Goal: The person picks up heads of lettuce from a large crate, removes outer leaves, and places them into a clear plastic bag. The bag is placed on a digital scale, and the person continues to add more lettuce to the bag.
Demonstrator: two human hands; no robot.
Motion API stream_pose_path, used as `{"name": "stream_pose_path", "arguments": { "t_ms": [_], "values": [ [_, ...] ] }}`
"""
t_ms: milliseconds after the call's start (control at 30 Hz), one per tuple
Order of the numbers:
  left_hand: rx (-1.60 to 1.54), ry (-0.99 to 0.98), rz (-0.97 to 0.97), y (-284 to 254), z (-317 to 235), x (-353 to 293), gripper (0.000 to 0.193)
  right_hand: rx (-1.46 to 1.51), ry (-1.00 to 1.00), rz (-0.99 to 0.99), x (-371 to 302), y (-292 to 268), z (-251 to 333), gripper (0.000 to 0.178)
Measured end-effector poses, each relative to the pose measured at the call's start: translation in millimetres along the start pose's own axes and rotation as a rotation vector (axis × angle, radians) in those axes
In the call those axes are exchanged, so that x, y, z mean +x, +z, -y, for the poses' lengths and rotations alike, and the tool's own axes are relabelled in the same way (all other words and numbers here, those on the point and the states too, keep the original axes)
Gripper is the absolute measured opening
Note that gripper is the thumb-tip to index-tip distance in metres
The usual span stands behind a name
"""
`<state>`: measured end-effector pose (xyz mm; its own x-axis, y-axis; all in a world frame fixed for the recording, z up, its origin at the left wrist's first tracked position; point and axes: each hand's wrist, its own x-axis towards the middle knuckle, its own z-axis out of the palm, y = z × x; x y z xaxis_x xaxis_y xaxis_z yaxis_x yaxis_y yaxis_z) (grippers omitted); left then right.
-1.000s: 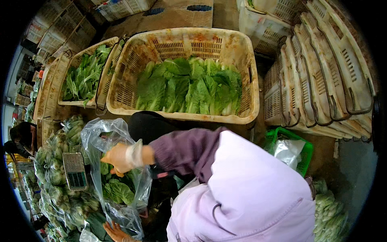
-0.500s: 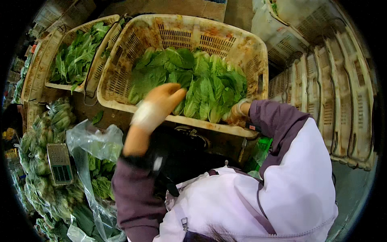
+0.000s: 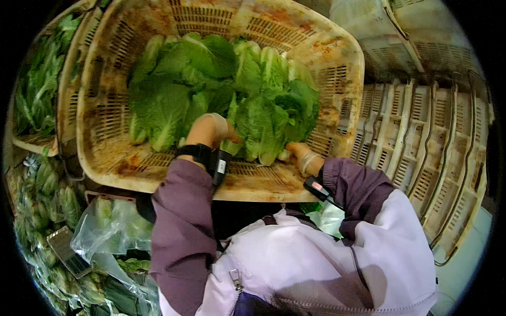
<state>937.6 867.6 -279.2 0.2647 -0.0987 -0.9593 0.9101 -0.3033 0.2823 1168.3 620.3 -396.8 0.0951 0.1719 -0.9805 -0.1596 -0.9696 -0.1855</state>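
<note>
Heads of romaine-like lettuce lie in a large stained cream plastic crate in front of me. My left hand reaches over the near rim, its fingers bent round the pale stalk end of one head; the fingertips are partly hidden in the leaves. On the right, my right hand has its fingers closed on the stalk end of a lettuce head at the near right of the pile. Pale bands cross both hands near the wrist, and a black strap with a small device circles each wrist.
Another crate with leafy greens stands at the left. Below it lie bagged vegetables, a small scale and a clear plastic bag. Stacked cream crates fill the right side.
My left hand has gone down from above the crate's near rim onto the lettuce. The right hand stays by the stalk ends at the near right. The view has shifted closer to the crate.
</note>
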Motion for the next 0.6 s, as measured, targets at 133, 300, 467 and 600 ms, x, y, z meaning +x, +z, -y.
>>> {"name": "stream_pose_path", "arguments": {
  "t_ms": [133,300,467,600],
  "values": [
    [-0.003,-0.032,0.103,-2,15,28,0.07,0.221,0.102,-0.269,-16,18,17,0.035],
    [-0.107,0.033,0.032,12,25,43,0.077,-0.668,0.038,-0.103,-51,25,65,0.034],
    [-0.241,0.158,0.01,26,35,82,0.075,-1.178,-0.421,-0.126,-2,2,2,0.026],
    [-0.365,0.18,0.103,23,51,80,0.097,-0.741,-0.188,-0.229,-52,33,52,0.028]
  ]
}}
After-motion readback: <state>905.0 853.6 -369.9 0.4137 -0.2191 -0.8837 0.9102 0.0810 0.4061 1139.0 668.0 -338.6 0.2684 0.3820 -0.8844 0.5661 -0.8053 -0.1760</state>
